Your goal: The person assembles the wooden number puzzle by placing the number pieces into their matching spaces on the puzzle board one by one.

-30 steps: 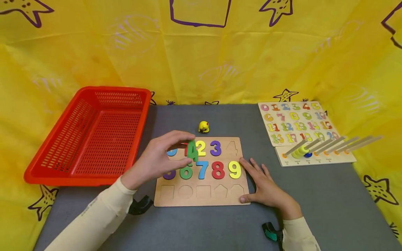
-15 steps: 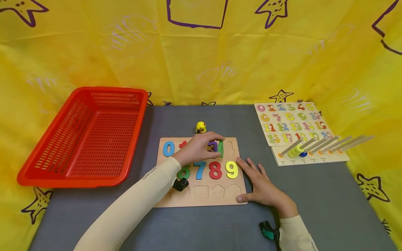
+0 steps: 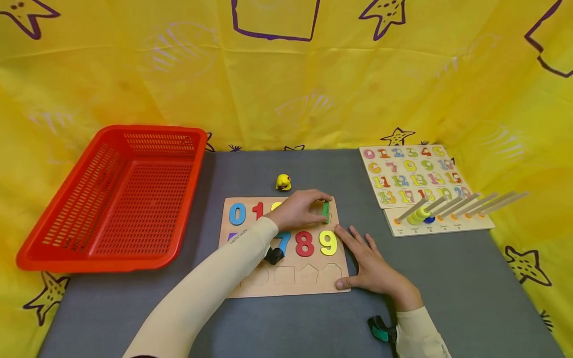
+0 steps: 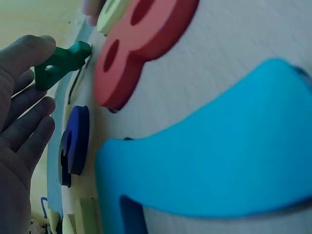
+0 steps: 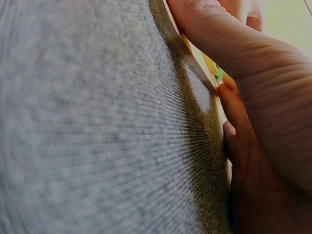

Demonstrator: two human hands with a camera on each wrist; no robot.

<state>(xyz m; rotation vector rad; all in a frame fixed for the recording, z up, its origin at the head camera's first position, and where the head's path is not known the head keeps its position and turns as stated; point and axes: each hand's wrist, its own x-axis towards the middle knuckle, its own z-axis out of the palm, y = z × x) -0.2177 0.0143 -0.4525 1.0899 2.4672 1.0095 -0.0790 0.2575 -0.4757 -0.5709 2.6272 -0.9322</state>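
Observation:
My left hand (image 3: 301, 208) pinches a green number four (image 3: 326, 212) between thumb and fingers, over the upper right recess of the wooden puzzle board (image 3: 255, 293). In the left wrist view the green four (image 4: 61, 64) is tilted, its lower end close to the outlined recess. A blue zero (image 3: 238, 214), a red one (image 3: 257, 211), a red eight (image 3: 305, 243) and a yellow nine (image 3: 328, 242) sit on the board. The left arm covers part of the other numbers. At the board's right edge rests my right hand (image 3: 376, 268), thumb and fingers spread along it.
A red plastic basket (image 3: 188, 209) stands at the left. Behind the board sits a small yellow toy (image 3: 283, 182). At the right lie a printed number board (image 3: 376, 191) and a pegged counting base (image 3: 447, 228) with upright sticks. A yellow patterned cloth (image 3: 250, 99) rises behind the grey table.
My left hand has carried the green four rightward across the board, from above the one and two to the upper right recess. The right hand has stayed at the board's edge.

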